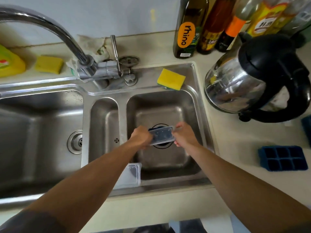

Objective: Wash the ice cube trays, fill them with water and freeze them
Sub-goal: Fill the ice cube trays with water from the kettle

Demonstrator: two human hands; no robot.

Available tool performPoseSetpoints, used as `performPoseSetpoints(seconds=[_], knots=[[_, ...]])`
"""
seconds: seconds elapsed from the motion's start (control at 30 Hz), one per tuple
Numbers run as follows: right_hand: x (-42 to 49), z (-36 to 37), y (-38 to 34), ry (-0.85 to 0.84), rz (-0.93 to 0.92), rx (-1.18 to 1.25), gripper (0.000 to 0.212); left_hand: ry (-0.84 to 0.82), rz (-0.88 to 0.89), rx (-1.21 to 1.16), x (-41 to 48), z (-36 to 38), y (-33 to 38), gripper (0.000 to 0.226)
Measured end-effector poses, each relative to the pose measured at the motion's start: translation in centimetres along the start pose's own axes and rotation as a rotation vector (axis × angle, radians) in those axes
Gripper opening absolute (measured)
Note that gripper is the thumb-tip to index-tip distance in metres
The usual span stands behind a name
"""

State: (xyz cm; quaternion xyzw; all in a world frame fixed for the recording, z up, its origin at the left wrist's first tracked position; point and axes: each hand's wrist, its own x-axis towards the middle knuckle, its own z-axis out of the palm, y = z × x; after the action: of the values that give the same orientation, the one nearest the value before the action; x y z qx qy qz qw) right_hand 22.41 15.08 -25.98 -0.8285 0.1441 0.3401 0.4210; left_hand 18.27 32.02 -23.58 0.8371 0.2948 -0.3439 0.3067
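The sink sits in the desk. It has 3 bowls side by side: a big bowl on the left, a thin bowl in the middle and a right bowl. The tap stands behind them.

The left hand and the right hand hold a covered tray by its 2 ends over the right bowl.

A spare lid lies on the sink's front rim. A sponge lies on the back rim. A second sponge lies on the desk behind the big bowl.

The kettle stands right of the sink, with bottles behind it and an open tray in front.
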Motion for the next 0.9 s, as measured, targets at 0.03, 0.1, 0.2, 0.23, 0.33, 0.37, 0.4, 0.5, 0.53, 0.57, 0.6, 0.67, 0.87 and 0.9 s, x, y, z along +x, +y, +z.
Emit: performPoseSetpoints(seconds=[0.03, 0.1, 0.2, 0.23, 0.33, 0.37, 0.4, 0.5, 0.53, 0.57, 0.6, 0.67, 0.87, 0.9], knots=[[0.7, 0.3, 0.2, 0.009, -0.019, -0.034, 0.007, 0.007, 0.009, -0.008, 0.7, 0.3, 0.0, 0.023], [1.9, 0.9, 0.8, 0.007, -0.042, -0.087, 0.01, 0.033, 0.024, -0.011, 1.6, 1.0, -0.1, 0.025], [3.1, 1.5, 1.7, 0.032, -0.053, -0.168, 0.021, 0.068, 0.043, -0.031, 2.9, 1.8, -0.4, 0.019], [3.3, 1.6, 2.0, 0.043, -0.045, -0.178, 0.024, 0.078, 0.051, -0.031, 3.2, 2.1, -0.6, 0.015], [3.8, 1.9, 2.8, 0.016, -0.023, -0.183, 0.026, 0.087, 0.061, -0.01, 4.0, 2.5, -1.1, 0.011], [3.8, 2.0, 3.0, 0.004, -0.024, -0.183, 0.026, 0.087, 0.057, -0.01, 4.1, 2.5, -1.2, 0.011], [3.8, 2.1, 3.2, 0.0, -0.029, -0.185, 0.028, 0.088, 0.05, -0.012, 4.2, 2.4, -1.3, 0.013], [4.0, 2.3, 3.3, 0.013, -0.037, -0.177, 0.033, 0.095, 0.033, -0.045, 4.7, 2.4, -1.6, 0.016], [4.0, 2.4, 3.3, 0.028, -0.034, -0.176, 0.031, 0.097, 0.031, -0.053, 4.8, 2.5, -1.6, 0.016], [4.1, 2.4, 3.3, 0.046, -0.029, -0.183, 0.029, 0.102, 0.03, -0.056, 4.9, 2.5, -1.5, 0.016], [4.2, 2.3, 3.4, 0.061, -0.021, -0.195, 0.025, 0.112, 0.03, -0.058, 5.0, 2.6, -1.5, 0.014], [4.3, 2.3, 3.5, 0.056, -0.01, -0.213, 0.019, 0.139, 0.026, -0.069, 5.3, 2.9, -1.6, 0.012], [4.2, 2.6, 3.7, -0.016, 0.063, -0.218, 0.011, 0.135, -0.039, -0.121, 6.0, 3.4, -1.8, 0.007], [4.2, 2.7, 3.7, -0.019, 0.065, -0.214, 0.013, 0.126, -0.051, -0.14, 6.1, 3.5, -1.8, 0.005]])
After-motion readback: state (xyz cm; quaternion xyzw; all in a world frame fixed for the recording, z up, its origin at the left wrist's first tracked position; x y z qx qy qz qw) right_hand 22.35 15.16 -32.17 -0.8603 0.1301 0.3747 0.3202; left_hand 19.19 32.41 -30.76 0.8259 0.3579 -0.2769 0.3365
